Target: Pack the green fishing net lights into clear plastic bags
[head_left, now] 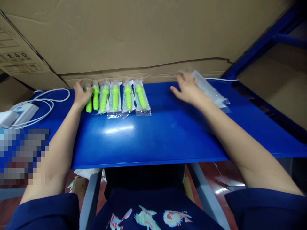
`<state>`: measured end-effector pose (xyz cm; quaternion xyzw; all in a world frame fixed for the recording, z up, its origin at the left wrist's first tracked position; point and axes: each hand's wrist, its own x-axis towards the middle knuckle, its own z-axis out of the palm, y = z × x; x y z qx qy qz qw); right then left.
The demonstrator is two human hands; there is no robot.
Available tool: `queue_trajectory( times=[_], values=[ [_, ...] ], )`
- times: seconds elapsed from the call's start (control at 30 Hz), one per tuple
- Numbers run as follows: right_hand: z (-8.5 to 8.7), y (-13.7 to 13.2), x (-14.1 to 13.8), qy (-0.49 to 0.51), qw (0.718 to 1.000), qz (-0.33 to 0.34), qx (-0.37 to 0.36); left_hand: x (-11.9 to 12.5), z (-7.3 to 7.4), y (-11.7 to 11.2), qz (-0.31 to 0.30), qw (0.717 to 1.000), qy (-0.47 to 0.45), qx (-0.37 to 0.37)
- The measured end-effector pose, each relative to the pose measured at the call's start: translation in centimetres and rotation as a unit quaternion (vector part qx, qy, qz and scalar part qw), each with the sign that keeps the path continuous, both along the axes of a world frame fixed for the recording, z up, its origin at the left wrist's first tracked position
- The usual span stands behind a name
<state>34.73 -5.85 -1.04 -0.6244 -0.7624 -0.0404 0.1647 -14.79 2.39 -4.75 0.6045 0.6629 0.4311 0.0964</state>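
Several lime-green ribbed tube-shaped items with clear caps [115, 97] lie side by side in a row along the back of the blue table. Those toward the right are in clear plastic bags [146, 110]; the two leftmost show no bag that I can make out. At the row's left end is my left hand [82, 95], thumb and fingers apart, the thumb against the leftmost green item [89, 105]. My right hand [188, 88] is open with spread, slightly blurred fingers, beside a pile of flat clear plastic bags [211, 89], partly hidden behind the hand and forearm.
A cardboard wall [148, 35] rises behind the blue table [153, 137]. White cable [51, 100] coils around a white box [26, 113] at the left. A blue metal frame [259, 48] stands at the right. The table's front edge lies close to my body.
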Motion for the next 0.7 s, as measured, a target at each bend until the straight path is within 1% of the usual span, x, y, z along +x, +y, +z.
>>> queue_trajectory(
  times=[0.07,0.1,0.13,0.2,0.27,0.3,0.37,0.4,0.43,0.5,0.57,0.63,0.7],
  values=[
    [-0.9,-0.4,-2.2,0.016,0.989,0.143,-0.019,1.0,0.1,0.1,-0.002,0.999,0.019,0.051],
    [-1.3,-0.8,-3.3,0.015,0.979,0.203,-0.035,1.6,0.2,0.1,-0.008,0.997,0.021,0.075],
    [-1.7,-1.2,-4.3,0.015,0.968,0.247,-0.05,2.3,0.3,0.1,-0.019,0.995,0.028,0.092],
    [-2.3,-2.0,-5.8,0.016,0.951,0.298,-0.081,3.7,0.6,-0.2,-0.041,0.991,0.049,0.117],
    [-2.5,-2.5,-6.7,0.019,0.944,0.318,-0.089,5.1,0.8,-0.7,-0.067,0.985,0.076,0.137],
    [-2.5,-2.7,-6.8,0.019,0.943,0.321,-0.081,5.7,0.9,-1.0,-0.078,0.982,0.088,0.147],
    [-2.0,-2.9,-6.9,0.012,0.948,0.315,-0.051,6.8,1.0,-1.7,-0.095,0.977,0.105,0.157],
    [-1.6,-2.9,-6.8,0.001,0.954,0.297,-0.036,7.3,1.1,-2.0,-0.101,0.976,0.112,0.158],
    [-1.2,-3.0,-6.7,-0.012,0.963,0.268,-0.018,7.7,1.1,-2.3,-0.108,0.974,0.119,0.157],
    [-0.5,-3.1,-6.6,-0.032,0.982,0.185,0.021,8.6,1.3,-2.9,-0.12,0.972,0.133,0.152],
    [-0.3,-3.3,-6.5,-0.035,0.992,0.112,0.055,9.6,1.6,-3.8,-0.136,0.969,0.149,0.142],
    [-0.7,-3.3,-6.6,-0.031,0.995,0.077,0.057,10.9,1.9,-4.8,-0.163,0.963,0.173,0.126],
    [-1.3,-3.1,-6.5,-0.023,0.997,0.073,0.014,12.2,2.4,-6.0,-0.199,0.953,0.202,0.11]
  ],
)
